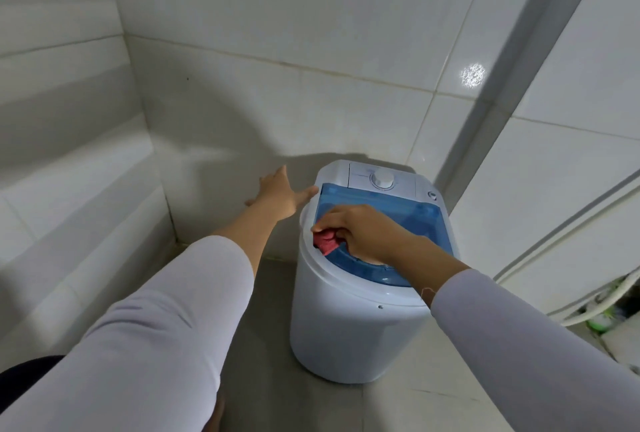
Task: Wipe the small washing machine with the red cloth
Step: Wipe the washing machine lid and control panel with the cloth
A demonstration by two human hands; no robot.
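Red cloth [325, 241] bunched under right-hand fingers [332, 220]; left fingers [304, 193] splayed, steadying the washing machine [346, 320]; we'd press flat.

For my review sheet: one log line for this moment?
right hand grips red cloth on blue lid | left hand open beside washing machine

Most of the red cloth [327, 241] is buried under the curled fingers of the right hand [360, 229], which also covers part of the blue lid [388, 209]. The print around the dial [383, 179], beyond that hand, is too small to read. Far right of it, hoses [595, 307] and green objects [601, 322] are cut off by the edge.
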